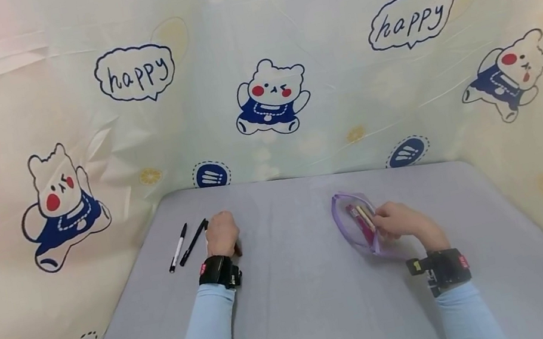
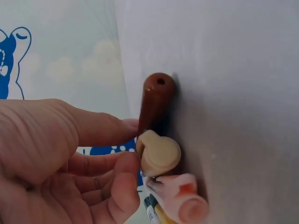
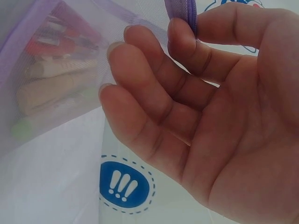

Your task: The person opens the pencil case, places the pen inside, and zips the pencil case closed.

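Observation:
My left hand point(image 1: 222, 234) is low over the table's left side. In the left wrist view, its thumb and index finger pinch a cream-capped pen point(image 2: 161, 156). A brown pen point(image 2: 156, 100) with a rounded, holed end lies on the thumb side, and a pink pen point(image 2: 184, 198) on the other. My right hand point(image 1: 397, 220) pinches the purple zipper edge point(image 3: 181, 11) of a see-through mesh pouch point(image 1: 336, 215), its other fingers loosely bent. The pouch gapes at the top; a pink-red pen point(image 1: 362, 224) and cream pens point(image 1: 366, 217) are inside.
A white pen with a black cap point(image 1: 178, 248) and a black pen point(image 1: 193, 244) lie left of my left hand on the grey table point(image 1: 294, 299). A printed cloth point(image 1: 254, 9) hangs behind the table and along both sides.

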